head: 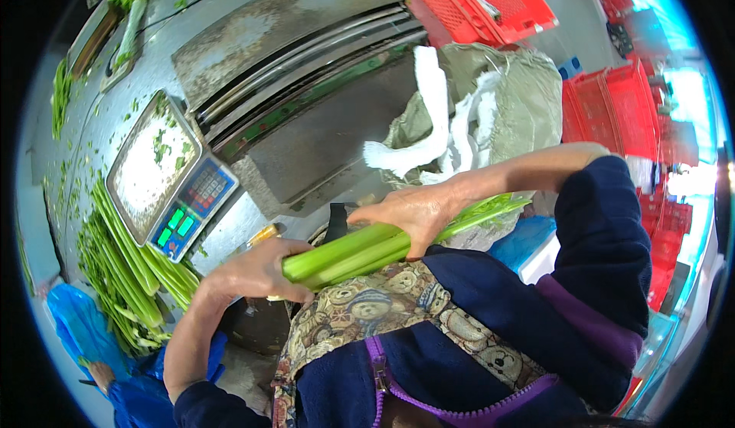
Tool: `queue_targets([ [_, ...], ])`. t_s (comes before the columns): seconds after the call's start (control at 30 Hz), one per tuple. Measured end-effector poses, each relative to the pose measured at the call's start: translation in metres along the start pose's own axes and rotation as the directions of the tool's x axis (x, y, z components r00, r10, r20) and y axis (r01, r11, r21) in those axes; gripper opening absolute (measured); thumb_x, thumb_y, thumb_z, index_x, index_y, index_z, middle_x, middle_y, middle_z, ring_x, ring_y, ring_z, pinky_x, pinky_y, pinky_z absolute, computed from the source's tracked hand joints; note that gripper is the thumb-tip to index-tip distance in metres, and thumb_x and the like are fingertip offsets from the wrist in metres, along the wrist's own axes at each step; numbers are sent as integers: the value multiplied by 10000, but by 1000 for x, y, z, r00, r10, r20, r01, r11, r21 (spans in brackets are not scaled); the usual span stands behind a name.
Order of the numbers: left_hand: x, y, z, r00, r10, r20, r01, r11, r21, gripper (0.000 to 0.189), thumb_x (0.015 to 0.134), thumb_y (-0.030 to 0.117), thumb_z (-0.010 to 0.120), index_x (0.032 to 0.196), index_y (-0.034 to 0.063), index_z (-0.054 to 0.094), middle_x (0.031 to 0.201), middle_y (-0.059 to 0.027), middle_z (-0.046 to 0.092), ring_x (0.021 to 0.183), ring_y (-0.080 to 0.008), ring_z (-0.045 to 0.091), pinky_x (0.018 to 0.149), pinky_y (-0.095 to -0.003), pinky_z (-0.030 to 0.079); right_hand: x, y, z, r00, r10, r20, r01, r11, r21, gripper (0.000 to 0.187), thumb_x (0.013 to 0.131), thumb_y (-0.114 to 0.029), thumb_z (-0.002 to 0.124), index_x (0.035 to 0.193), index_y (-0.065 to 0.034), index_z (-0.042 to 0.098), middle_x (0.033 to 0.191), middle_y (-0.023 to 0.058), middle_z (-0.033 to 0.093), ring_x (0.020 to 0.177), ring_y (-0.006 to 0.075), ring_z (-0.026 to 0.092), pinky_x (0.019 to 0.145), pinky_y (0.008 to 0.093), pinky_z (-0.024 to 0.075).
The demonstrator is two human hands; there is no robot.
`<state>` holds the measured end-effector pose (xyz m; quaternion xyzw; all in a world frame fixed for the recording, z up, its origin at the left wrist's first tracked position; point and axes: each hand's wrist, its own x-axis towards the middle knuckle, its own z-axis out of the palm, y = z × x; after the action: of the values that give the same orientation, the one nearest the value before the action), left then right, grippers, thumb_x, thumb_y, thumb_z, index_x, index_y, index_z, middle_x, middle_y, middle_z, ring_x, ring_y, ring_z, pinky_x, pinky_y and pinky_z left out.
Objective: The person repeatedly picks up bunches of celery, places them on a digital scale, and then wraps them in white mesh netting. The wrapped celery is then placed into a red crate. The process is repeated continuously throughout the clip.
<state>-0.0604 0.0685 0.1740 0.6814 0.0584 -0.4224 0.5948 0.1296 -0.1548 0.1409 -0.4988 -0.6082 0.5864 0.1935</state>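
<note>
A bunch of green celery (344, 256) lies across the front of my patterned apron, held in both hands. Around its base end, at the left, my left hand (261, 270) is closed. Farther along the stalks, my right hand (419, 212) grips from above with thumb and fingers spread around them. The leafy tops (494, 210) stick out to the right beneath my right forearm. Just beyond my left hand stands a digital weighing scale (195, 198) with lit displays, its metal pan (152, 169) strewn with leaf scraps.
Celery bunches (129, 273) lie left of the scale. Ahead is a metal machine with rollers (304, 66). White netting (433, 106) rests on a woven sack (528, 100) at the right. Red crates (614, 106) stand beyond. Another person's hand (102, 375) shows at lower left, beside blue sleeves.
</note>
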Motion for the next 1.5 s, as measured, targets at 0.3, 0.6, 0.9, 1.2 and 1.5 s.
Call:
queue_targets([
  [0.3, 83, 47, -34, 897, -232, 377, 315, 932, -178, 652, 689, 427, 807, 1060, -80, 633, 809, -116, 661, 659, -174, 655, 557, -270, 527, -44, 32, 56, 872, 296, -390, -244, 953, 178, 887, 698, -307, 762, 1394, -25, 289, 972, 225, 661, 886, 386, 653, 788, 436, 522],
  [0.6, 170, 91, -71, 959, -161, 235, 117, 975, 191, 831, 902, 714, 394, 1080, -63, 630, 911, -151, 682, 800, -180, 689, 676, -282, 568, -70, 50, 62, 783, 359, -507, -100, 878, 468, 443, 631, -159, 773, 1009, 19, 624, 860, 155, 696, 767, 215, 675, 705, 352, 522],
  [0.9, 363, 74, -92, 892, 11, -451, -124, 967, -222, 418, 908, 389, 642, 1060, 0, 622, 932, -43, 647, 820, -121, 602, 725, -284, 489, -123, 67, 55, 789, 389, -475, 170, 605, 778, 403, 592, -91, 757, 948, 25, 609, 799, 66, 630, 700, 123, 586, 631, 284, 481],
  [1.2, 152, 63, -61, 181, 153, -972, -700, 714, -18, 298, 823, 96, 709, 1084, -3, 602, 985, -51, 640, 922, -174, 599, 835, -349, 462, -125, 99, 24, 621, 700, -352, 89, 384, 919, 414, 652, -34, 678, 1037, 41, 544, 761, 66, 568, 601, 130, 544, 523, 265, 474],
  [1.5, 29, -37, -25, -5, 802, -598, 575, 492, 654, 288, 645, -78, 654, 899, 53, 622, 981, -131, 630, 879, -296, 636, 742, -382, 524, -96, 88, -3, 761, 568, -314, 25, 458, 889, 436, 612, -37, 684, 1021, 15, 543, 743, 63, 553, 589, 124, 542, 501, 273, 456],
])
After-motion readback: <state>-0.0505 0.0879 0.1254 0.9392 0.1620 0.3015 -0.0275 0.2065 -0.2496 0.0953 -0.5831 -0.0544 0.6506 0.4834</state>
